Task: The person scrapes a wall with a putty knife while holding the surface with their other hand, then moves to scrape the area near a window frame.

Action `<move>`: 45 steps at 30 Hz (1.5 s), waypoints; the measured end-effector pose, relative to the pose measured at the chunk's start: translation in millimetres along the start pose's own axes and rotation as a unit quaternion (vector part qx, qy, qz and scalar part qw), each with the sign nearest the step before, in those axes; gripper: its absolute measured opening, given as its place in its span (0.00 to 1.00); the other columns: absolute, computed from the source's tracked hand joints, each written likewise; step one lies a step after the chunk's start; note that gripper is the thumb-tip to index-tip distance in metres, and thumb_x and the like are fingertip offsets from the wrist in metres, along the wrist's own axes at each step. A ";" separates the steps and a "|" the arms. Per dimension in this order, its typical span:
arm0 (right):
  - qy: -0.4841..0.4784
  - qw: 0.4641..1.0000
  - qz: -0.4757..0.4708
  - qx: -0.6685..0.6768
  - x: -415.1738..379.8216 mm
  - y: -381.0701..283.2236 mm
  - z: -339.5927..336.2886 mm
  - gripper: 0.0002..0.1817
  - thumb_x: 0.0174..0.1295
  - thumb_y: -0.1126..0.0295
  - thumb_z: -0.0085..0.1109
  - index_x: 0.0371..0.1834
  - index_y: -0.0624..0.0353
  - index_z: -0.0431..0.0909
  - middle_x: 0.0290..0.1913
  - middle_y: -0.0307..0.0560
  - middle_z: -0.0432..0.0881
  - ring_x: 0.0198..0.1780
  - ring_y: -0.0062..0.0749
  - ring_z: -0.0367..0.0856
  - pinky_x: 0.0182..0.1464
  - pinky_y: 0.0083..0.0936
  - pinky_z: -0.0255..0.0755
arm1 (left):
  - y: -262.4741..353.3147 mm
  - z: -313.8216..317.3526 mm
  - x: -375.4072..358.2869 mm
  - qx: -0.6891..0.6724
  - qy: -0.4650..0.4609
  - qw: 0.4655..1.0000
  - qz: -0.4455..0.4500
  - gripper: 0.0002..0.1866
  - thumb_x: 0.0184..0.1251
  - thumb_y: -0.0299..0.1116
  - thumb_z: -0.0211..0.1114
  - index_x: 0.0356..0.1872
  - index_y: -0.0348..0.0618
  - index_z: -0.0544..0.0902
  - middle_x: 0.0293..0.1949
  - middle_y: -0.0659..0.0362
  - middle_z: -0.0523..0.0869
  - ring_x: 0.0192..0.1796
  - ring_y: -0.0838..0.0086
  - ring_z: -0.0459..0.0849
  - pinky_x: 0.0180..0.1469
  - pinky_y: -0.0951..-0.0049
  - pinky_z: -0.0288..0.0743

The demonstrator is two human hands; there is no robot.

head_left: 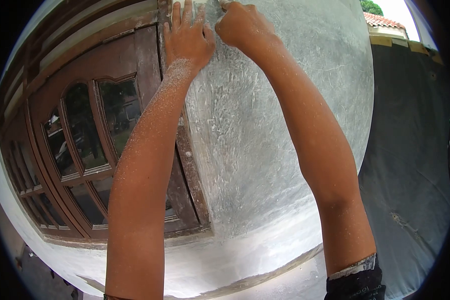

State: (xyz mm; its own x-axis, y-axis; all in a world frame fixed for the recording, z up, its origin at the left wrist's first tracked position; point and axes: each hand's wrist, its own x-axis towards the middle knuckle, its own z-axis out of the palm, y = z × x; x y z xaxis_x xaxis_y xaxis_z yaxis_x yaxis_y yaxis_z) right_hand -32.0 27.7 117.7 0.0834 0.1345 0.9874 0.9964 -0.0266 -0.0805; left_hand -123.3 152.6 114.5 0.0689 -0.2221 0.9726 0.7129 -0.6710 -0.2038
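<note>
My left hand (189,40) is raised to the top of the view, its fingers stretched out and spread over the edge where the wall meets the brown door frame (189,155). Pale dust covers its wrist and forearm. Just to the right, my right hand (246,25) is closed in a fist against the grey plastered wall (255,130). A small bit of something shows at its fingers by the top edge, too cut off to name. The wall is rough and streaked with white scratches, most densely beside the frame.
Left of the wall stands a brown wooden door (150,55) with glass panes (85,125). A dark sheet (410,150) hangs at the right, below a tiled roof (382,21). The wall's base (255,260) is painted white.
</note>
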 end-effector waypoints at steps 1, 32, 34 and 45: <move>-0.001 1.000 -0.011 -0.019 -1.4 -0.5 -0.3 0.29 0.63 0.67 0.56 0.70 0.47 0.80 0.54 0.65 0.88 0.55 0.63 0.88 0.60 0.50 0.81 | 0.3 -1.2 -1.2 -0.001 -0.001 1.000 -0.002 0.27 0.72 0.33 0.54 0.71 0.37 0.77 0.83 0.48 0.60 0.86 0.51 0.50 0.84 0.48 0.47; -0.033 0.999 0.019 0.011 6.5 -1.8 -4.5 0.31 0.61 0.67 0.56 0.71 0.49 0.79 0.58 0.66 0.86 0.58 0.63 0.86 0.63 0.50 0.79 | -2.8 7.1 -0.1 0.007 0.030 0.999 0.013 0.29 0.69 0.33 0.54 0.72 0.38 0.77 0.82 0.48 0.61 0.86 0.51 0.49 0.84 0.47 0.46; -0.056 0.998 0.030 -0.002 -9.5 -3.5 -10.4 0.31 0.61 0.67 0.56 0.72 0.49 0.79 0.57 0.67 0.86 0.58 0.64 0.86 0.64 0.50 0.79 | -0.1 1.3 -1.4 0.001 0.038 0.999 0.010 0.29 0.69 0.32 0.55 0.71 0.37 0.77 0.82 0.48 0.61 0.86 0.51 0.49 0.84 0.47 0.46; -0.055 0.998 0.025 0.023 -23.9 -1.3 -6.7 0.31 0.61 0.68 0.55 0.72 0.51 0.78 0.56 0.69 0.86 0.58 0.66 0.85 0.65 0.51 0.78 | 1.1 -2.6 -1.6 0.005 -0.010 1.000 -0.006 0.29 0.68 0.33 0.54 0.71 0.38 0.78 0.82 0.48 0.61 0.86 0.50 0.50 0.84 0.47 0.47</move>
State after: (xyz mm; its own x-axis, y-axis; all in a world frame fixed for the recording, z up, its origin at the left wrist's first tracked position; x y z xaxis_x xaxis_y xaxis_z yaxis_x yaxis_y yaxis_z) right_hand -35.4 17.8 95.2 0.1314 0.2417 0.9614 0.9904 0.0095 -0.1377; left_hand -124.4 150.4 112.5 0.0739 -0.1995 0.9771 0.7214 -0.6658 -0.1905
